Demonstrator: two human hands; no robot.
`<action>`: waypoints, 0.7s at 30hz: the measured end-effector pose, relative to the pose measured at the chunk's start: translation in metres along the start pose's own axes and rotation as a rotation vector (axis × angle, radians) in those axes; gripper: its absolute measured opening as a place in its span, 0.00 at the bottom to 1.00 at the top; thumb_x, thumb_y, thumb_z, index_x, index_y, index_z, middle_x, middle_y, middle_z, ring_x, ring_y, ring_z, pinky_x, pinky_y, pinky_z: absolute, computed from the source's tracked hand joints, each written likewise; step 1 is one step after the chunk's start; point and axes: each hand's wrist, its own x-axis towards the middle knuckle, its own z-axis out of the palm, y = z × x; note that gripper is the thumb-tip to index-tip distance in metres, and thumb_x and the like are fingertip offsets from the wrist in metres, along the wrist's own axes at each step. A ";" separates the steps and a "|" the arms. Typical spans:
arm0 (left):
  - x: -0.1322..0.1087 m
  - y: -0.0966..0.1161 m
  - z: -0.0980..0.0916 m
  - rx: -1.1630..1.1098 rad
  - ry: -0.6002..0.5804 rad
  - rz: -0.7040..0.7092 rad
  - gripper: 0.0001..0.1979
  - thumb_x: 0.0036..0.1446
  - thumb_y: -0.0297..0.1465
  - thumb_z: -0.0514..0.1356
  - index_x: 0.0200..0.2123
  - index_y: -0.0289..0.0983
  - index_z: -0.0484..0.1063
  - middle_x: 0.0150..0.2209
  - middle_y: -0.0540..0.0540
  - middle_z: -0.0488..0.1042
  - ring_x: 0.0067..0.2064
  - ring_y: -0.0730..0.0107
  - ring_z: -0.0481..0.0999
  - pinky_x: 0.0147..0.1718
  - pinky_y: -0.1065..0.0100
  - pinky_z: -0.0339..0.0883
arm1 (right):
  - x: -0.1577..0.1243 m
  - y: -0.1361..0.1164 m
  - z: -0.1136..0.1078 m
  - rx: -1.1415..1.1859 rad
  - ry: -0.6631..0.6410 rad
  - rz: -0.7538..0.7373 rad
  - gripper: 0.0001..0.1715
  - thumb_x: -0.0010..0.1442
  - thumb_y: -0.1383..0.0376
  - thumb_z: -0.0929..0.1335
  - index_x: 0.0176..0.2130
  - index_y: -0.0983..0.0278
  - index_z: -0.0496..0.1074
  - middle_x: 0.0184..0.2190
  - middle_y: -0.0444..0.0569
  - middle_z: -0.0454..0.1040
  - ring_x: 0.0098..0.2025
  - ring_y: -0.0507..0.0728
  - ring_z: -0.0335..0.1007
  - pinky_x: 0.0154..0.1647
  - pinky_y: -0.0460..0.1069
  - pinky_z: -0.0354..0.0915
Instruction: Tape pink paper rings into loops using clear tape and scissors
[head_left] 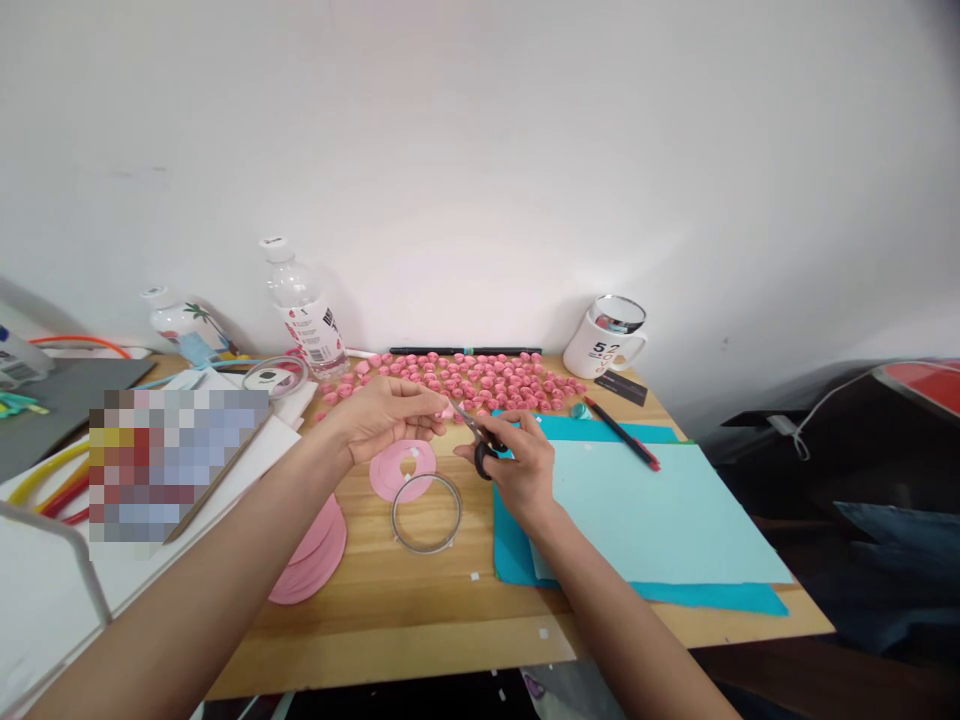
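My left hand (pixel 390 415) pinches a small pink paper piece (pixel 448 410) above the middle of the wooden table (pixel 442 630). My right hand (pixel 521 460) holds black-handled scissors (pixel 484 455), their blades pointing up and left, with the tips at the pink piece. Whether the blades touch it is too small to tell. Just below my left hand lies a pink paper spiral (pixel 382 472), and a metal ring (pixel 394 525) overlaps its lower edge. Many small pink rolled paper pieces (pixel 450 375) are spread behind both hands.
Pink paper discs (pixel 319 560) are stacked at the left. Light blue sheets (pixel 652 510) and a pen (pixel 622 434) lie at the right. A white mug (pixel 596 345), a clear bottle (pixel 300 310) and a smaller bottle (pixel 187 325) stand near the wall.
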 end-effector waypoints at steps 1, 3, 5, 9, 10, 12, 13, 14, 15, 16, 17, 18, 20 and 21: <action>0.001 0.000 0.000 0.044 0.010 0.015 0.07 0.42 0.31 0.66 0.24 0.31 0.75 0.24 0.45 0.75 0.26 0.74 0.71 0.29 0.69 0.66 | 0.001 -0.002 -0.001 0.015 -0.010 0.035 0.14 0.50 0.60 0.72 0.38 0.60 0.71 0.28 0.47 0.70 0.35 0.57 0.65 0.31 0.50 0.66; 0.008 -0.003 0.000 0.214 0.061 0.066 0.07 0.45 0.32 0.64 0.24 0.32 0.75 0.24 0.46 0.74 0.27 0.73 0.71 0.30 0.68 0.66 | 0.003 -0.006 -0.003 0.025 -0.014 0.087 0.20 0.48 0.59 0.73 0.40 0.61 0.68 0.33 0.50 0.70 0.39 0.59 0.63 0.35 0.52 0.67; 0.022 -0.008 0.000 0.559 0.164 0.206 0.07 0.48 0.31 0.60 0.25 0.33 0.75 0.25 0.46 0.75 0.27 0.71 0.71 0.29 0.68 0.64 | 0.006 -0.007 -0.004 0.019 0.033 0.118 0.22 0.47 0.57 0.73 0.41 0.62 0.66 0.36 0.51 0.69 0.41 0.60 0.62 0.37 0.55 0.66; 0.056 -0.026 -0.001 1.285 0.266 0.487 0.07 0.49 0.26 0.55 0.24 0.34 0.72 0.26 0.45 0.74 0.30 0.66 0.70 0.30 0.66 0.61 | 0.009 -0.004 -0.006 0.007 0.169 0.127 0.19 0.50 0.58 0.71 0.39 0.62 0.64 0.36 0.51 0.68 0.41 0.60 0.61 0.38 0.56 0.64; 0.063 -0.030 0.000 1.320 0.251 0.514 0.06 0.50 0.26 0.56 0.24 0.35 0.72 0.27 0.45 0.73 0.32 0.64 0.70 0.33 0.64 0.61 | 0.010 -0.003 -0.006 0.003 0.188 0.122 0.18 0.50 0.59 0.71 0.39 0.62 0.63 0.35 0.51 0.68 0.41 0.60 0.61 0.38 0.55 0.64; 0.072 -0.036 0.001 1.383 0.224 0.554 0.06 0.50 0.26 0.57 0.22 0.35 0.70 0.29 0.43 0.72 0.37 0.60 0.69 0.37 0.61 0.59 | 0.011 -0.003 -0.007 0.002 0.209 0.114 0.17 0.51 0.59 0.71 0.39 0.62 0.64 0.35 0.51 0.68 0.41 0.60 0.61 0.37 0.55 0.64; 0.075 -0.038 0.003 1.416 0.217 0.567 0.06 0.50 0.26 0.57 0.23 0.35 0.69 0.30 0.42 0.72 0.39 0.58 0.68 0.38 0.60 0.58 | 0.011 -0.003 -0.007 0.007 0.211 0.113 0.17 0.51 0.60 0.71 0.39 0.62 0.64 0.35 0.51 0.69 0.41 0.60 0.61 0.37 0.55 0.64; 0.077 -0.039 0.003 1.462 0.213 0.579 0.05 0.51 0.25 0.56 0.24 0.35 0.69 0.31 0.41 0.72 0.40 0.56 0.67 0.39 0.59 0.58 | 0.012 -0.004 -0.007 0.015 0.209 0.113 0.17 0.51 0.60 0.71 0.39 0.62 0.64 0.34 0.51 0.69 0.41 0.60 0.61 0.37 0.55 0.64; 0.079 -0.040 0.004 1.513 0.212 0.588 0.04 0.51 0.25 0.56 0.26 0.35 0.69 0.31 0.40 0.72 0.41 0.55 0.67 0.39 0.58 0.57 | 0.012 -0.005 -0.007 0.024 0.203 0.112 0.17 0.51 0.60 0.71 0.39 0.62 0.64 0.34 0.50 0.69 0.41 0.60 0.61 0.37 0.55 0.63; 0.080 -0.041 0.005 1.562 0.214 0.596 0.03 0.52 0.25 0.55 0.28 0.35 0.69 0.32 0.40 0.72 0.41 0.55 0.66 0.39 0.58 0.57 | 0.013 -0.006 -0.007 0.033 0.197 0.110 0.17 0.50 0.61 0.71 0.39 0.62 0.64 0.33 0.50 0.70 0.41 0.60 0.61 0.38 0.56 0.63; 0.082 -0.042 0.005 1.605 0.216 0.602 0.03 0.53 0.25 0.55 0.31 0.34 0.69 0.32 0.40 0.72 0.41 0.55 0.66 0.39 0.58 0.57 | 0.013 -0.006 -0.008 0.039 0.190 0.108 0.17 0.50 0.61 0.71 0.39 0.62 0.64 0.32 0.50 0.70 0.41 0.60 0.61 0.39 0.56 0.63; 0.083 -0.043 0.005 1.635 0.217 0.607 0.04 0.53 0.25 0.55 0.32 0.34 0.69 0.32 0.40 0.72 0.41 0.55 0.66 0.39 0.58 0.56 | 0.013 -0.007 -0.008 0.046 0.185 0.104 0.17 0.50 0.61 0.71 0.39 0.62 0.64 0.31 0.50 0.70 0.41 0.60 0.62 0.40 0.56 0.63; 0.087 -0.045 0.004 1.647 0.211 0.611 0.03 0.54 0.26 0.55 0.32 0.34 0.69 0.32 0.40 0.72 0.41 0.55 0.65 0.38 0.58 0.56 | 0.014 -0.008 -0.009 0.058 0.182 0.097 0.17 0.50 0.62 0.71 0.39 0.62 0.64 0.31 0.49 0.70 0.41 0.60 0.62 0.40 0.56 0.63; 0.088 -0.046 0.003 1.649 0.203 0.612 0.03 0.54 0.26 0.56 0.31 0.35 0.69 0.32 0.40 0.72 0.41 0.55 0.65 0.38 0.58 0.56 | 0.014 -0.008 -0.009 0.064 0.182 0.095 0.17 0.50 0.62 0.71 0.39 0.61 0.64 0.31 0.49 0.71 0.41 0.60 0.62 0.40 0.56 0.63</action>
